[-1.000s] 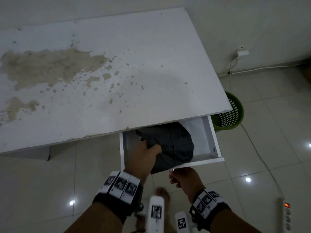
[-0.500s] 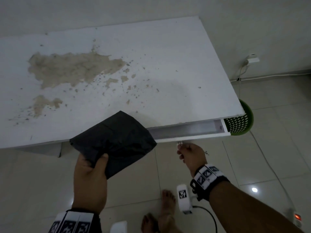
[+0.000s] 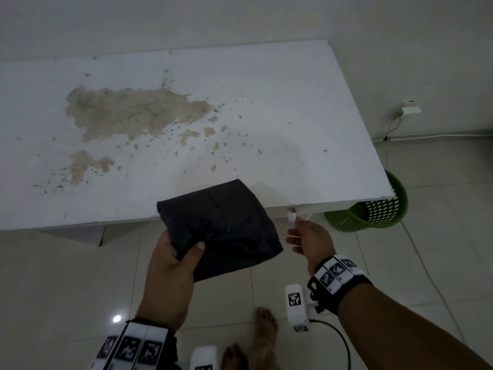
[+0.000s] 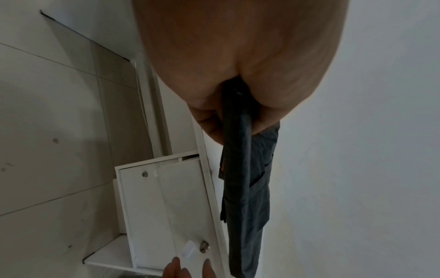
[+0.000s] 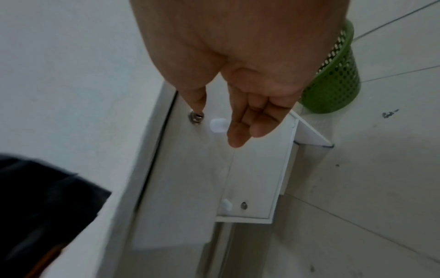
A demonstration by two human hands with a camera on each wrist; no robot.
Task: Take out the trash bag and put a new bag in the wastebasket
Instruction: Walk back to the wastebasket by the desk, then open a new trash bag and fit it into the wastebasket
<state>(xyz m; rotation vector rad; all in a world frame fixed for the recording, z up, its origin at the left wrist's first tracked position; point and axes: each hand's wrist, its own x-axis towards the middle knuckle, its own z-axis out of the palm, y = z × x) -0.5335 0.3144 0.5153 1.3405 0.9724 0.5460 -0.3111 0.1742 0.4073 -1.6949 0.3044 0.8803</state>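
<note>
A folded black trash bag (image 3: pixel 226 231) hangs over the desk's front edge, pinched at one corner by my left hand (image 3: pixel 186 249) with the thumb on top. The left wrist view shows the bag (image 4: pixel 247 188) edge-on, dangling from my left hand (image 4: pixel 238 116). My right hand (image 3: pixel 294 231) hovers at the shut drawer (image 3: pixel 320 208) front with relaxed, straight fingers. In the right wrist view my right hand (image 5: pixel 216 126) has its thumb by a metal fitting (image 5: pixel 196 116) and a white knob (image 5: pixel 218 125). The green perforated wastebasket (image 3: pixel 373 214) stands on the floor past the desk's right corner, with no bag showing in it.
The white desk (image 3: pixel 266 102) has a large peeled brown patch (image 3: pixel 133 113) and stands against the wall. A wall socket with an adapter (image 3: pixel 410 110) feeds a white cable (image 3: pixel 426 263) across the tiled floor beside the basket. My bare feet (image 3: pixel 264 329) are below the hands.
My left hand lifted the black bag out of the open drawer and up in front of the desk. My right hand pushed the drawer in until it shut.
</note>
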